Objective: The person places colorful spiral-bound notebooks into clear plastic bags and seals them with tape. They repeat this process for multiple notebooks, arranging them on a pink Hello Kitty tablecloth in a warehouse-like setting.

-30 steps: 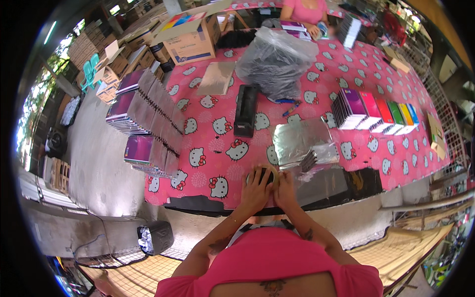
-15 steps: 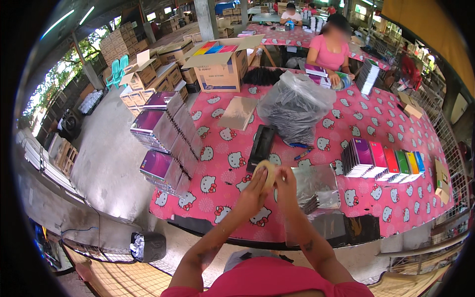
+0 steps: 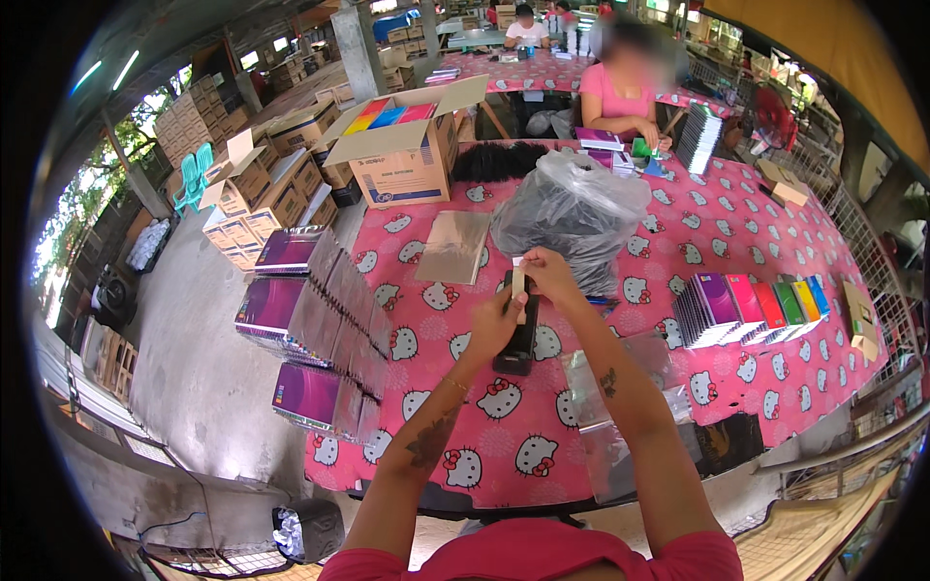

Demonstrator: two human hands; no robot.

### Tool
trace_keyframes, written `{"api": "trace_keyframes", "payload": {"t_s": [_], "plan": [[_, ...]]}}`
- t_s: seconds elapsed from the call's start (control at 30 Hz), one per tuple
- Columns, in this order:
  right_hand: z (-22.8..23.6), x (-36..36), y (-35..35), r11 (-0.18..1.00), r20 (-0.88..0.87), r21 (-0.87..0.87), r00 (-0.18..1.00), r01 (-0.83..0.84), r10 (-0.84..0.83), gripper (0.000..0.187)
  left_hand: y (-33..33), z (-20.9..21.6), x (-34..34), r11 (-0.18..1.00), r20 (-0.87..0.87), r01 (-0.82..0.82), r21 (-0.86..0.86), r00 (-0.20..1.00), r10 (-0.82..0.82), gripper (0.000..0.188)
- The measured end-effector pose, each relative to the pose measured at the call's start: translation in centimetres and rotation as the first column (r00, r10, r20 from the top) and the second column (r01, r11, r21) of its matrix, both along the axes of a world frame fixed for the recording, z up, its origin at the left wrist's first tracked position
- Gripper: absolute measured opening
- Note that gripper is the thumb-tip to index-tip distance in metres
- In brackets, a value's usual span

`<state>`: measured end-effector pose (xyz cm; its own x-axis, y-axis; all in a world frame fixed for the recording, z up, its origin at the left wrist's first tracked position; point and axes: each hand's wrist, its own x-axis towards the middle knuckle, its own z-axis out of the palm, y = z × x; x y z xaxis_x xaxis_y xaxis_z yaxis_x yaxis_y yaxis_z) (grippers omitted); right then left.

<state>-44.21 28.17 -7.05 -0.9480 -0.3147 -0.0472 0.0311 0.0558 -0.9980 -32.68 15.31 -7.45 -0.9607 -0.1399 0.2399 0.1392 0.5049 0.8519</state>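
My left hand [image 3: 496, 323] grips a roll of pale tape [image 3: 520, 283], seen nearly edge-on, from its near side. At the far end of the roll, the fingers of my right hand [image 3: 548, 275] pinch it or its loose end; which one I cannot make out. Directly beneath lies a long black tape dispenser [image 3: 514, 356], partly hidden by my hands and the roll. Just beyond is a big clear plastic bag [image 3: 573, 205] with dark contents. Clear plastic sheets [image 3: 620, 378] lie beside my right forearm.
Stacks of purple spiral notebooks [image 3: 308, 334] stand at the left table edge. Colourful notebooks [image 3: 754, 308] form a row on the right. An open carton [image 3: 402, 165] sits at the far left, near a flat clear-covered sheet [image 3: 453, 248]. A co-worker [image 3: 620, 102] handles notebooks across the pink table.
Both hands have reached farther forward with the tape roll, now over the dispenser. The roll has turned from its broad side to nearly edge-on. My view has shifted slightly.
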Motion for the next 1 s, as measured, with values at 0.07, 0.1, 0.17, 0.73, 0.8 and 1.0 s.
{"api": "trace_keyframes", "payload": {"t_s": [0.07,0.1,0.17,0.73,0.8,1.0], "plan": [[-1.7,-0.5,0.5,1.000,-0.004,0.021,1.000,-0.007,0.007,0.018,1.0,-0.2,0.0,1.000,0.060,0.011,0.010,0.998,-0.011,0.037],[-3.1,-0.8,0.6,1.000,-0.010,0.019,1.000,-0.008,0.008,0.018,0.9,-1.8,-0.4,0.999,-0.079,-0.016,-0.051,0.997,0.012,0.037],[-3.6,0.5,-0.7,0.994,-0.030,0.107,0.999,-0.037,0.041,0.018,-0.8,-6.8,-1.5,0.978,-0.357,-0.136,-0.155,0.931,0.073,0.036],[-5.7,19.4,1.0,0.855,-0.758,0.304,0.650,0.420,-0.049,0.014,-0.4,-3.9,10.7,0.641,0.438,-0.299,0.707,0.896,-0.065,0.025],[-6.4,21.6,1.4,0.838,-0.750,0.305,0.656,0.454,-0.083,0.017,0.1,-3.0,11.0,0.558,0.478,-0.317,0.767,0.863,-0.166,0.021],[-7.7,24.3,2.2,0.867,-0.653,0.358,0.757,0.346,-0.032,0.032,-0.8,-9.1,10.2,0.797,0.301,-0.115,0.593,0.950,-0.086,0.022]]}}
